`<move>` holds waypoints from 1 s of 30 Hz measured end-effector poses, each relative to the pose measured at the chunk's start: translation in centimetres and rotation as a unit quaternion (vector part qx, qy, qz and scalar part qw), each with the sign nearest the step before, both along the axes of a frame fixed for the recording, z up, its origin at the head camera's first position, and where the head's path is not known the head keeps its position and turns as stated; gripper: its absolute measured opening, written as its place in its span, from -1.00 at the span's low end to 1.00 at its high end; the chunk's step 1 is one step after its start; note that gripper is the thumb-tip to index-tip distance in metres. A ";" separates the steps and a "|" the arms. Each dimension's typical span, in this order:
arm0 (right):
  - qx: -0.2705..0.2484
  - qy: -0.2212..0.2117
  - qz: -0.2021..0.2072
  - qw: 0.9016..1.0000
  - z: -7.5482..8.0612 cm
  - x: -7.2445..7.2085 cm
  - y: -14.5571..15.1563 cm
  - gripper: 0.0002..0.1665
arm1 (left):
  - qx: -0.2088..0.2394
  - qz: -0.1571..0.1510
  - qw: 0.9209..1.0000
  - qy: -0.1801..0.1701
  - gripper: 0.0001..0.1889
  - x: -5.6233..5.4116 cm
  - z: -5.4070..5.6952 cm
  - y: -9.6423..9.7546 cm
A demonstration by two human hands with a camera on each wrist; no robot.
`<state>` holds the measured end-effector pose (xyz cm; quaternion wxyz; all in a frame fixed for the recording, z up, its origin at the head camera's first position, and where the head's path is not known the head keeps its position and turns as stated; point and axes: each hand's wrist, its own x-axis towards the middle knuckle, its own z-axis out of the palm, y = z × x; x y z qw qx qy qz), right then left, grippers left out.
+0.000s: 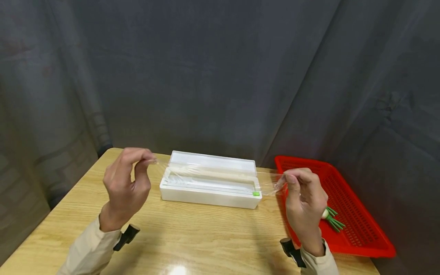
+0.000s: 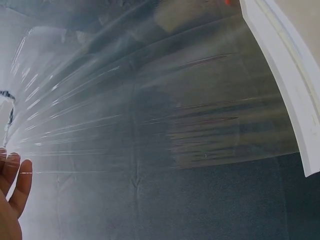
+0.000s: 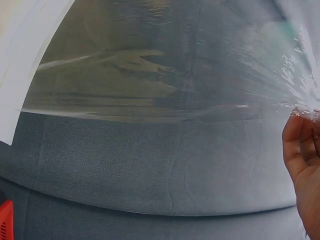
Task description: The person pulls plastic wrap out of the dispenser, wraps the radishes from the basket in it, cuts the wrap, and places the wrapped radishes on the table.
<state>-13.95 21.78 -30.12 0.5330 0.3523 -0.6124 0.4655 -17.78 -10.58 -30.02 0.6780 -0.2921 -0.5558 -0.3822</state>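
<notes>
A sheet of clear plastic wrap is stretched between both hands, above a white wrap dispenser box whose lid stands raised at the back. My left hand pinches one corner of the film between thumb and fingers; in the left wrist view creases fan out from that grip. At the other end, my right hand pinches the film, bunching it at the fingertips. The film spans from the right fingers towards the white box edge in the right wrist view. A small green cutter slide sits at the box's front right corner.
To the right stands a red plastic basket with a white vegetable with green stalks in it, partly behind the right hand. The wooden table ends at a dark grey curtain behind the box.
</notes>
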 end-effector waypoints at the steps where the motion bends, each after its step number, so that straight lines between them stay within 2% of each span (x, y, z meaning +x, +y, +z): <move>1: -0.001 0.001 0.002 1.000 0.0 0.0 0.0 -0.61 | 0.000 0.001 1.000 -0.001 -0.69 0.0 0.0 0.0; 5: -0.003 0.004 0.007 1.000 0.0 0.0 -0.1 -0.62 | -0.003 0.002 1.000 -0.007 -0.68 0.2 -0.1 -0.1; 14: 0.002 -0.008 -0.009 1.000 0.0 0.3 0.2 -0.60 | -0.025 -0.019 0.999 -0.008 -0.67 0.5 0.0 -0.4; 18: 0.004 -0.015 -0.017 1.000 0.0 0.5 0.3 -0.60 | -0.021 -0.022 0.999 -0.012 -0.67 0.6 0.1 -0.3; 23: -0.005 -0.011 -0.011 1.000 0.0 0.4 0.2 -0.61 | -0.018 -0.026 0.999 -0.023 -0.67 0.6 0.2 -0.2; 30: -0.016 0.004 0.010 1.000 0.1 0.4 0.0 -0.63 | -0.018 -0.017 1.000 -0.013 -0.67 0.9 0.2 -0.2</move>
